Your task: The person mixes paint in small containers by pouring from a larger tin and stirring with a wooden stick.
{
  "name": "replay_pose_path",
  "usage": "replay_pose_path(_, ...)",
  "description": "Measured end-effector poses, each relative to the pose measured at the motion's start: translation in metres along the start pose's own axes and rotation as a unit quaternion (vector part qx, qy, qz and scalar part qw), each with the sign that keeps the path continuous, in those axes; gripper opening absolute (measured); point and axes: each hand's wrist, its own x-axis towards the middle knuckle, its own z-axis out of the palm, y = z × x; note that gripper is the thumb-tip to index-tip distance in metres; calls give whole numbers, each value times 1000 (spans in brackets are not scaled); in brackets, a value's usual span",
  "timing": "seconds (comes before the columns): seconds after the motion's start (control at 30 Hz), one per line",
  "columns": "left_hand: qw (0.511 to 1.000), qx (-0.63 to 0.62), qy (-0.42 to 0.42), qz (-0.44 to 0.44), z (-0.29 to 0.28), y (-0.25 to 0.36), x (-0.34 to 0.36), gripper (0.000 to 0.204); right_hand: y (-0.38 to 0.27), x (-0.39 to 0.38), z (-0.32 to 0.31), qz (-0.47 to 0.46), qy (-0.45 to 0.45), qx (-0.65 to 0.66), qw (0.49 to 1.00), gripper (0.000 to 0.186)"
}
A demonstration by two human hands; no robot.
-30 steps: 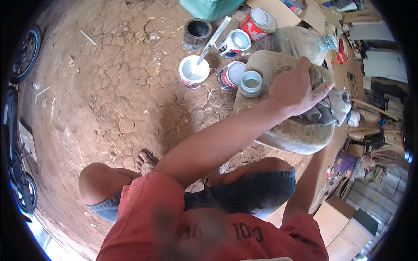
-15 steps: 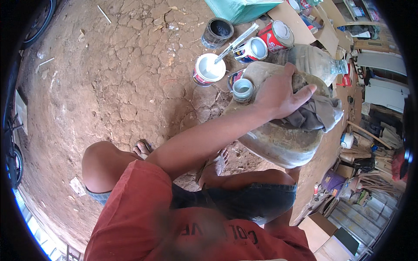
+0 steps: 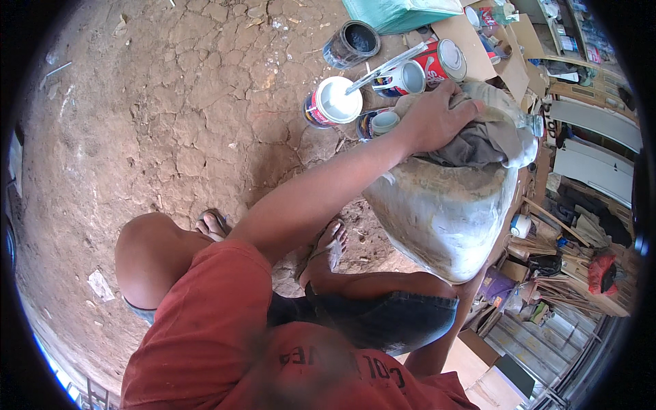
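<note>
My left hand (image 3: 443, 121) reaches across and presses a crumpled grey cloth (image 3: 473, 145) against the top of a large, stained, whitish rounded container (image 3: 451, 212). Its fingers curl over the cloth. The container is tilted, with its pale side facing me. My right forearm (image 3: 447, 335) runs up to the container's lower edge, and the hand there is hidden behind it. Just beyond the container's left edge stands a small open pot (image 3: 385, 122), partly covered. Near it is a tin of white paint (image 3: 336, 101) with a whitened stick or brush (image 3: 386, 67) leaning across its rim.
A dark open tin (image 3: 352, 44), a grey-white paint tin (image 3: 408, 78) and a red tin (image 3: 447, 61) stand farther off. Beyond them lie a green bag (image 3: 403, 14) and cardboard (image 3: 465, 44). Clutter lines the right side, with a purple container (image 3: 495, 285). The ground is cracked earth (image 3: 205, 102).
The container has tipped so that more of its pale side shows, and it now covers more of the small pot. My left hand and the cloth have moved slightly farther away.
</note>
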Motion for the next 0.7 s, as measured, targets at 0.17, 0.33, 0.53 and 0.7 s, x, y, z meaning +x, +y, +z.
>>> replay_pose_path(0.17,998,-61,6,3,-7,-12,14,76,-20,-7,12,-28,28,-43,998,65)
replay_pose_path(0.33,998,-68,6,-6,-9,-19,18,73,-34,-17,23,-66,64,-105,990,68)
replay_pose_path(0.53,998,-32,7,50,-8,-51,27,72,-41,-20,23,-49,96,-133,985,70)
replay_pose_path(0.7,996,-14,18,83,-7,-61,30,72,-43,-22,25,-44,115,-151,981,69)
